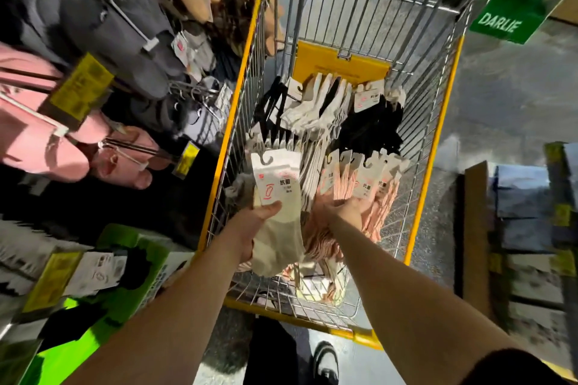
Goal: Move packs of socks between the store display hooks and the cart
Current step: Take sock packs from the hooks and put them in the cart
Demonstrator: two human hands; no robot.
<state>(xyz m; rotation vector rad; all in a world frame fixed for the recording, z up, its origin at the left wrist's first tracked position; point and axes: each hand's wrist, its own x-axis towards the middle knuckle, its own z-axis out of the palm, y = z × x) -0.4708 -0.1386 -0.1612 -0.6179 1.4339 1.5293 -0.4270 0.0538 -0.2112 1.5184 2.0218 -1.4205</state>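
A pack of cream socks (276, 212) with a white header card and hook is held above the near left part of the cart (434, 147), gripped by the left hand (250, 228), whose thumb is pressed on the front of the card's lower edge while the fingers are curled behind the pack. Just to its right, the right hand (347, 209) is laid among the pink sock packs (359, 187), which are fanned in a row with their header cards upward; the fingers are hidden among the packs, so it cannot be told whether anything is grasped. Further into the cart, white sock packs (316, 109) are piled at the middle and black sock packs (372, 128) are heaped to the right, near the yellow panel (337, 62) at the far end. The cart is made of wire mesh with yellow trim along its rim. To the left of the cart, grey slippers (125, 40) and pink slippers (40, 141) are hung on display hooks, with yellow price tags (81, 87) at the hook ends. A green sign (506, 15) is seen at the upper right. A dark shoe (325, 362) is visible on the floor below the cart.
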